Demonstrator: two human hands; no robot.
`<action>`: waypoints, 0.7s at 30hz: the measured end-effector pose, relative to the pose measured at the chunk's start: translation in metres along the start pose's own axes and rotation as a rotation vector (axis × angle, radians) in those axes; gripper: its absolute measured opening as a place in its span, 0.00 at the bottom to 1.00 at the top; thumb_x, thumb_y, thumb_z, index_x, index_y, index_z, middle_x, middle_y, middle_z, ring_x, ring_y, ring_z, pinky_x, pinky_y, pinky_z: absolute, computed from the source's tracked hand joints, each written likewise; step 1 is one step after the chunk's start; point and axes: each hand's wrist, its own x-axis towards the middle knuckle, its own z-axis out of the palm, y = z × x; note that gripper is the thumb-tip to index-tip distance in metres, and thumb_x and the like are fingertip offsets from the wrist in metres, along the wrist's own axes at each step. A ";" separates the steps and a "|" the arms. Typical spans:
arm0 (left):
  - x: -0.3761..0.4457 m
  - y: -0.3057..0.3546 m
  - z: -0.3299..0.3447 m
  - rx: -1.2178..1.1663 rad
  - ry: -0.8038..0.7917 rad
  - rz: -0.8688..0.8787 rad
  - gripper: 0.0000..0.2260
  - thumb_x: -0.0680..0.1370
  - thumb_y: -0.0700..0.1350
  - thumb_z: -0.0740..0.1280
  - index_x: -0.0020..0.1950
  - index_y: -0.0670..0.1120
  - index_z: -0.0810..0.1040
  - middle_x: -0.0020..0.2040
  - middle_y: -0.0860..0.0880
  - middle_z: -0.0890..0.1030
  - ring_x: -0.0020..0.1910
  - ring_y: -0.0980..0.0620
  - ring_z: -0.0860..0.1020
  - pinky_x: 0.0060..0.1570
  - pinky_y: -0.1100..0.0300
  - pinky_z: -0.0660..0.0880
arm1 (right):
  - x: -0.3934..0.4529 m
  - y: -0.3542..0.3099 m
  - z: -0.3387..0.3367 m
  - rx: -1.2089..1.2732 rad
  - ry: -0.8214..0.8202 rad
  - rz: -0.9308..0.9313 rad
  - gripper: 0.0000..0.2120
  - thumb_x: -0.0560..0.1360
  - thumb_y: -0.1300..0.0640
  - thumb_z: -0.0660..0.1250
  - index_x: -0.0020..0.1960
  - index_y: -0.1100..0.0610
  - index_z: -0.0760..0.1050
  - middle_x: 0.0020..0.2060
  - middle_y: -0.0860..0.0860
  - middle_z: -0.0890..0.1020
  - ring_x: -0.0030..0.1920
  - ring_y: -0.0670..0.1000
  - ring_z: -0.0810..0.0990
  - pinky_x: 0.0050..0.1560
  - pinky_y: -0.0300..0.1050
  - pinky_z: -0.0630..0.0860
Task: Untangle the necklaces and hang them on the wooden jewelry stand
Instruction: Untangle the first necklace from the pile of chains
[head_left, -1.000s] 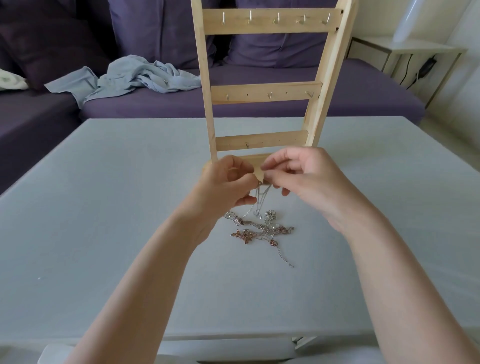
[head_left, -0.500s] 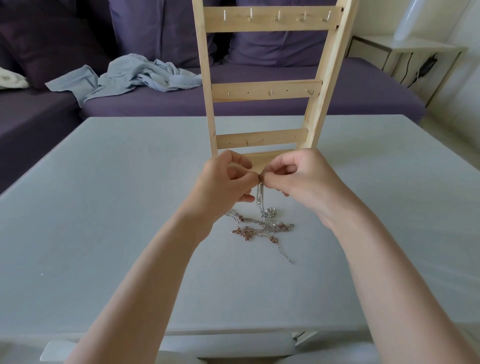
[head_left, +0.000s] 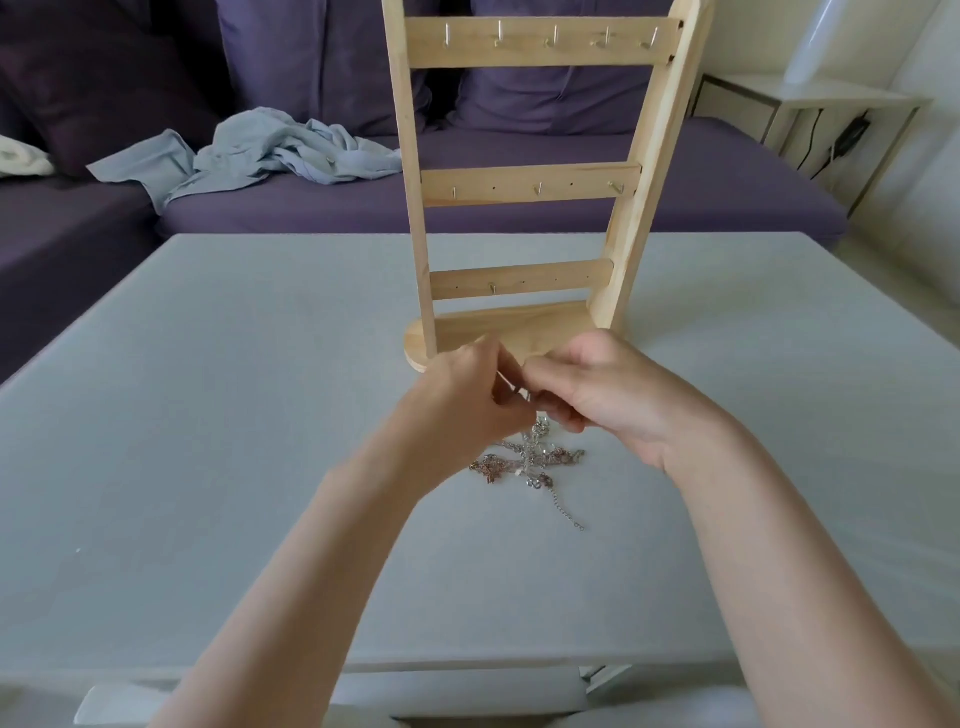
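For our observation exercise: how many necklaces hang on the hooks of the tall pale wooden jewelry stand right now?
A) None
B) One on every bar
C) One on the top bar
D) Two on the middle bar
A: every hook on the wooden jewelry stand is bare; the tangled silver and copper-toned necklaces lie on the grey table, pinched by the left hand and the right hand.

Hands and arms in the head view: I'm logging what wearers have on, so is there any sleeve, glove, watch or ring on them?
Nothing worn shows. The left hand and right hand are bare, with no glove, and no ring visible on the fingers. Both forearms are bare down to the picture's bottom edge: no sleeve, watch or bracelet shows.
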 end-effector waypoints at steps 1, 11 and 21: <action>-0.001 -0.002 0.001 0.084 0.031 0.021 0.03 0.71 0.39 0.66 0.42 0.46 0.75 0.31 0.56 0.72 0.28 0.60 0.72 0.29 0.71 0.67 | 0.000 0.000 -0.001 0.020 -0.008 -0.016 0.12 0.68 0.57 0.65 0.26 0.57 0.69 0.22 0.48 0.69 0.27 0.48 0.64 0.29 0.38 0.62; 0.001 -0.004 -0.007 -0.696 0.122 -0.214 0.11 0.76 0.33 0.58 0.37 0.43 0.75 0.30 0.52 0.77 0.31 0.56 0.78 0.39 0.63 0.77 | 0.001 -0.007 -0.007 0.498 0.227 -0.023 0.10 0.73 0.65 0.63 0.33 0.60 0.75 0.26 0.49 0.80 0.27 0.45 0.75 0.29 0.33 0.71; 0.002 -0.005 0.003 -0.763 0.092 -0.310 0.10 0.77 0.34 0.61 0.39 0.45 0.77 0.35 0.49 0.77 0.29 0.60 0.74 0.35 0.68 0.76 | 0.004 -0.002 -0.003 0.551 0.452 0.016 0.07 0.74 0.64 0.63 0.37 0.59 0.72 0.29 0.51 0.79 0.28 0.48 0.77 0.28 0.34 0.73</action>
